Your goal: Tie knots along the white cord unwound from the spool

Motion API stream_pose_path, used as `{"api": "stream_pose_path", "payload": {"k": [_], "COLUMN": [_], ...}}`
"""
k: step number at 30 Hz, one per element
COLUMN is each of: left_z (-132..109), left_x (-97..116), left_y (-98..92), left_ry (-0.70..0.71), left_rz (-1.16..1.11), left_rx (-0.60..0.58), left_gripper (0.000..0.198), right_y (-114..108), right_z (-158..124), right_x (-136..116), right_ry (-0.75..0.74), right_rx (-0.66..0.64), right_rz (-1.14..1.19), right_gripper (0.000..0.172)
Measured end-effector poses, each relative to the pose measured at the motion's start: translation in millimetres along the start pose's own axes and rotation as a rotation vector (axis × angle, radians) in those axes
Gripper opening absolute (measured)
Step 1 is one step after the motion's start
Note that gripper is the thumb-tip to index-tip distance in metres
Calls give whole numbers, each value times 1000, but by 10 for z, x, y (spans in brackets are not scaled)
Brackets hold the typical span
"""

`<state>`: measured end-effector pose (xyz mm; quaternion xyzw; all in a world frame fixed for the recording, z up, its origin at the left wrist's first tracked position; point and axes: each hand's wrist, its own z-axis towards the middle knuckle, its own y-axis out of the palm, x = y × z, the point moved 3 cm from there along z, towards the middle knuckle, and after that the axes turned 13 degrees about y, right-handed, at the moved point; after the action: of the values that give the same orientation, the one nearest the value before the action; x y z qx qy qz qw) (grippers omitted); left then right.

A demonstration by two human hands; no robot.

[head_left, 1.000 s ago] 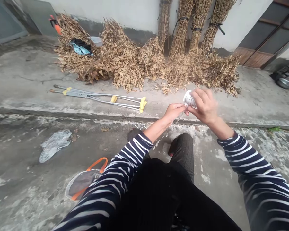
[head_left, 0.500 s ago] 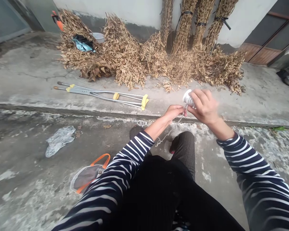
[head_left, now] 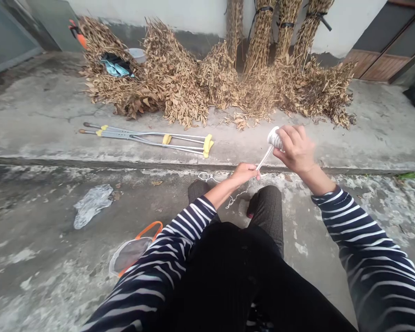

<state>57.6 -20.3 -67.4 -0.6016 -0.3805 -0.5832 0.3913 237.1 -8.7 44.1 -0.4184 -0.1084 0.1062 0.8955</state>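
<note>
My right hand (head_left: pixel 296 148) is wrapped round a white spool (head_left: pixel 275 137) wound with thin cord. From the spool a taut stretch of white cord (head_left: pixel 264 158) slants down to my left hand (head_left: pixel 245 173), whose fingers are closed on it. Below that hand a loose, kinked tail of cord (head_left: pixel 231 202) dangles over the ground between my knees. A small loop of white cord (head_left: pixel 204 176) shows left of my left wrist. What the fingertips pinch is partly hidden.
Crutches with yellow pads (head_left: pixel 207 145) lie on the concrete ledge ahead. Dried plant stalks (head_left: pixel 180 83) are heaped along the wall, with tied bundles (head_left: pixel 259 41) upright behind. A clear plastic bag (head_left: pixel 92 205) and an orange-handled bag (head_left: pixel 133 251) lie on the ground at left.
My left hand has moved down and left, away from the spool. The cord between the two hands is now longer and pulled straight. The right hand still grips the spool, slightly farther right.
</note>
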Motion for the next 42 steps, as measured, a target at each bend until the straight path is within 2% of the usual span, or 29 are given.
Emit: {"api": "stream_pose_path", "payload": {"k": [3,7,11,14,20,26,31,35,38,42], "left_z": [-223,-408,-369,-227,65,149,173,212,263,362], "left_x": [106,435,777,891,822,698,614,601,579,356], "left_y": [-66,-184,-274,-346,-477,-468,-488,-524,-534,-513], "left_ry": [13,91,125,107,46,-53,-132,-155,-151,-202], "left_rz": [-57,-158,-223,-277,-307,-315,-288,-243,-237,-158], "left_rx": [-34,-102,-143,-116,-51,-48,-66,-115,-149,-238], "left_gripper": [14,15,14,14,13,10,13,15,18,26], "right_y": [97,220,321,366,347,323,288,296,302,312], "right_z": [-95,-257,-421,-531,-693,-837,-876,-830,-802,-853], "right_x": [49,-15,-191,-315,-457,-555,-626,-653,-658,-678], "right_ry": [16,14,-5,3,52,178,85,95,217,568], "right_rx": [4,-14,-83,-155,-188,-217,-201,-214,-254,-460], "right_rz": [0,34,102,175,391,494,549,633,804,1153], "right_gripper": [43,41,41,42,41,48,39,30,30,37]}}
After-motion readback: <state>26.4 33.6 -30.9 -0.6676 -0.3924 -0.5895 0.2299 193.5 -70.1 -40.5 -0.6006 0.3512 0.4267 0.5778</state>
